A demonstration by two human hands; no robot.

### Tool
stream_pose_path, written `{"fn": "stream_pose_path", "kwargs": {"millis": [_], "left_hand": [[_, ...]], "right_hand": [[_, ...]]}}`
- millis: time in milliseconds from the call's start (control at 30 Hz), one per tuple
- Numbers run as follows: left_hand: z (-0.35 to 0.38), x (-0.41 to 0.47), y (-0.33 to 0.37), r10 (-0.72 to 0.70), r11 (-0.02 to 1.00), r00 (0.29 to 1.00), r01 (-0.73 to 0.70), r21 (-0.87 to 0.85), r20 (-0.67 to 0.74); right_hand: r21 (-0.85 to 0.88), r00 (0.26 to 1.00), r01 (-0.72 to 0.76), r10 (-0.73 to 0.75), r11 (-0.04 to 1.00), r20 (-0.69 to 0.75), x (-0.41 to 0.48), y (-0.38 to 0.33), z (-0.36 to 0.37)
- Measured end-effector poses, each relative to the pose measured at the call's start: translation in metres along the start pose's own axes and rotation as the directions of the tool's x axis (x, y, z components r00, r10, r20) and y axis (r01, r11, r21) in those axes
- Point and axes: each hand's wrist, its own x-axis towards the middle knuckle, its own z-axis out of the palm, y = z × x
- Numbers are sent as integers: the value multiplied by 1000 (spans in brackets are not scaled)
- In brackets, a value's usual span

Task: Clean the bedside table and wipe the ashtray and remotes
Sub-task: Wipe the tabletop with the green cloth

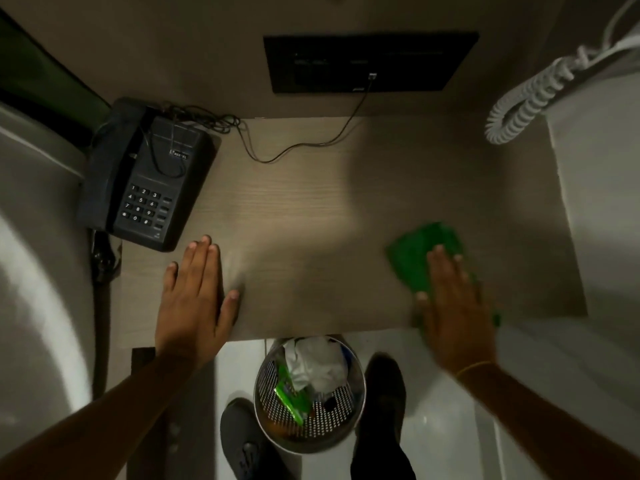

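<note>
The light wooden bedside table (311,216) fills the middle of the head view. My right hand (453,306) lies flat, fingers together, pressing a green cloth (420,251) onto the table's front right part; both look motion-blurred. My left hand (194,296) rests palm down on the table's front left edge, holding nothing, its fingers slightly apart. No ashtray or remotes show in this view.
A black desk phone (145,178) sits at the table's back left, its thin cable (304,147) running to a dark wall panel (367,60). A white coiled cord (530,98) hangs at the right. A perforated metal bin (308,393) with rubbish stands on the floor between my shoes.
</note>
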Motion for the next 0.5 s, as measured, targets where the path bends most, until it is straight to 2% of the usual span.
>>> {"fn": "stream_pose_path", "kwargs": {"millis": [100,200,367,433,500], "left_hand": [[1,0,-1,0,1000,1000,0,1,-1],[2,0,-2,7,1000,1000,-7,9,-4],[1,-1,-2,-2,1000,1000,2,20,-5],[1,0,-1,0,1000,1000,0,21,-9],[1,0,-1,-1,1000,1000,2,17,-19]], "right_hand": [[5,968,-224,223,975,-112,29,85,-21],[19,909,-371,368,928,-194,62,121,-32],[84,764,-558,551,825,-335,111,87,-24],[144,704,-624,633,768,-323,134,70,-23],[177,693,-637,658,750,-295,163,53,-25]]}}
